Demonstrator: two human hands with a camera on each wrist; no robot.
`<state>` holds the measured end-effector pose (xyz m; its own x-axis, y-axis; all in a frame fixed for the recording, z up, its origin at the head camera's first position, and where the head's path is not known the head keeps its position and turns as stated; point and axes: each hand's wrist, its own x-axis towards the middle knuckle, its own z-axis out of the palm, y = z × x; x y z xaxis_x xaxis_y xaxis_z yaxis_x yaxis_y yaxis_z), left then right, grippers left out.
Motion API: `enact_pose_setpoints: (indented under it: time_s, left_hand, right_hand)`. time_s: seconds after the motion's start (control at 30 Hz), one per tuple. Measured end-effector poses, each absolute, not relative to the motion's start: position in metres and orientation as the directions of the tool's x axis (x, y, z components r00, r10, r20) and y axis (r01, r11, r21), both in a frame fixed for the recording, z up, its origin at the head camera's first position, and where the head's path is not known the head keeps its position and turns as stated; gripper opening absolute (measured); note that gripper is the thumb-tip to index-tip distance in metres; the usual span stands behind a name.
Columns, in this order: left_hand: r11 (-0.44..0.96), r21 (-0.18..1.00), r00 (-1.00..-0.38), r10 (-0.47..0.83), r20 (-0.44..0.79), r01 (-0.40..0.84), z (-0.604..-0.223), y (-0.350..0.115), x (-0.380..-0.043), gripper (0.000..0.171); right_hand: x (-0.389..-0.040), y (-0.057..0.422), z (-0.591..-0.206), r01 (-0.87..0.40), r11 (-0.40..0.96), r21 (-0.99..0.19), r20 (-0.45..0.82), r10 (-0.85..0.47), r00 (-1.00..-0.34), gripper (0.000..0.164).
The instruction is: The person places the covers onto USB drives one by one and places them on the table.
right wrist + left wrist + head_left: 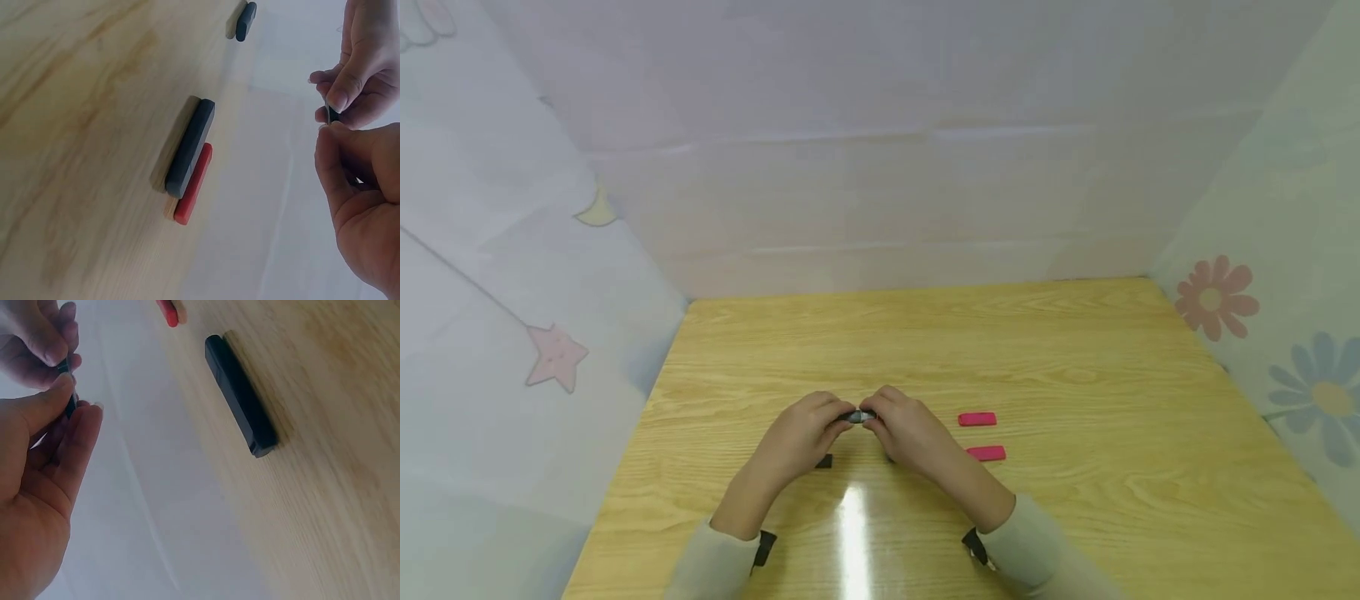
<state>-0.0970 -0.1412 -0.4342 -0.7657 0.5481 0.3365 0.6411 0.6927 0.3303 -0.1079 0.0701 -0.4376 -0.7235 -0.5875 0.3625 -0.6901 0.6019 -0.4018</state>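
Observation:
Above the table, both hands pinch a small dark stick (859,417) with a silvery middle; its exact kind is too small to tell. My left hand (802,435) grips its left end between thumb and fingers, and my right hand (912,433) grips the right end. In the left wrist view, only a short dark piece of the stick (72,403) shows between the fingertips. A black bar (240,397) lies on the table beneath the left hand. Under the right hand lies another black bar (190,150), with a red-pink bar (195,184) beside it.
Two pink bars (977,419) lie on the wooden table (1075,358), right of the right hand. Patterned fabric walls (880,208) enclose the table at the back and both sides. A bright reflection crosses the table between the forearms.

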Motion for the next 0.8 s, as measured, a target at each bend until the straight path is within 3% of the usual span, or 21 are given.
enact_pose_setpoints:
  time_s: [0.33,0.8]
  left_hand:
    - [0.683,0.264,-0.724,0.573,0.383,0.681,-0.433,-0.14,-0.097,0.014]
    - [0.743,0.37,-0.829,0.52,0.206,0.557,-0.447,-0.163,-0.107,0.015]
  right_hand:
    - [-0.108,0.065,-0.439,-0.68,0.611,-0.405,0.369,-0.571,-0.733,0.012]
    - [-0.118,0.036,-0.439,-0.579,0.701,-0.417,0.136,-0.581,-0.802,0.016]
